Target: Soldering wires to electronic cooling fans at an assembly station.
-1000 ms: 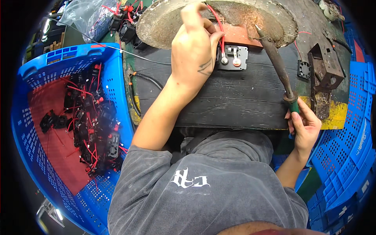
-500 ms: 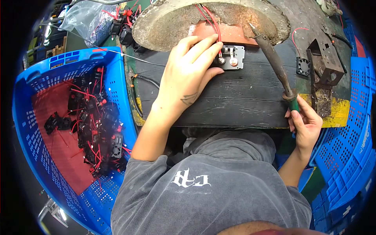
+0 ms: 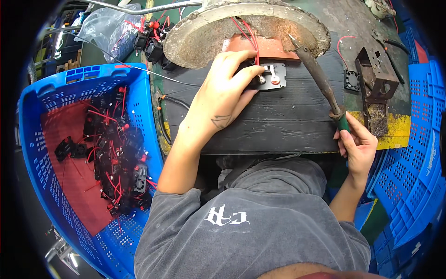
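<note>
My left hand [image 3: 225, 88] rests on the black tabletop, its fingers closed on the left side of a small grey component plate [image 3: 281, 83]. The plate has round metal terminals and a metal strip on it. Two red wires [image 3: 257, 44] run from beneath my fingertips up over a reddish block [image 3: 239, 45]. My fingers hide the plate's left end. In my right hand [image 3: 360, 146] is a soldering iron [image 3: 320, 76], held by its green handle. Its tip points up and left, over the block's right end and apart from the plate.
A crusted round metal hood [image 3: 186, 44] arches behind the block. To the right stand a rusty metal bracket [image 3: 378, 69] and a small black fan [image 3: 351, 80]. A blue crate [image 3: 42, 167] on the left holds several wired black parts; more blue crates [image 3: 416, 135] stand at right.
The whole view has shifted slightly. My left fingers have bent and changed their hold on the component plate. The soldering iron stays in my right hand at much the same angle.
</note>
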Available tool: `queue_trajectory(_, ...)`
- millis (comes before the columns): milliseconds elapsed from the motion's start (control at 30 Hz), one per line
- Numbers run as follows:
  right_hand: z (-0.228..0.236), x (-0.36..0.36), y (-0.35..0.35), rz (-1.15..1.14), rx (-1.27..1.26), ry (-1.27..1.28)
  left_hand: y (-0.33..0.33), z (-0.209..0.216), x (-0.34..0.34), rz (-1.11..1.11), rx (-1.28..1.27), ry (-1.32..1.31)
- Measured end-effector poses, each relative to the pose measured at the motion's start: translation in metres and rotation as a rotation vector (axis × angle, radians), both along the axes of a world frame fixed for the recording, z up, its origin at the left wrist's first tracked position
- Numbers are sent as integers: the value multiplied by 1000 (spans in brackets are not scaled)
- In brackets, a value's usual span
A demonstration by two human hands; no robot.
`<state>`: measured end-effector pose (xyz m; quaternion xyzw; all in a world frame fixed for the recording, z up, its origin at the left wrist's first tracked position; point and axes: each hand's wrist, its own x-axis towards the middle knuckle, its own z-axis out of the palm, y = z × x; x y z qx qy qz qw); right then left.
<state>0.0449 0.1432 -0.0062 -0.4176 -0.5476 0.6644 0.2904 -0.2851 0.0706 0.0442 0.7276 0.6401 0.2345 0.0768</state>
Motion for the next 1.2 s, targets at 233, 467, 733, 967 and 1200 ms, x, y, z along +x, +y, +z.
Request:
queue_trajectory(233, 0, 0, 1, -2, 1, 13, -8, 19, 11, -27, 11, 100)
queue_trajectory(467, 3, -1, -1, -21, -24, 37, -8, 28, 9, 20, 176, 209)
queue_trajectory(733, -1, 0, 0, -5, 6, 10, 13, 2, -13, 30, 106, 80)
queue_trajectory(967, 3, -3, 0, -29, -8, 10, 9, 3, -12, 41, 92, 69)
queue_trajectory(1200, 4, -4, 0, -41, -12, -11, 5, 5, -8, 50, 77, 84)
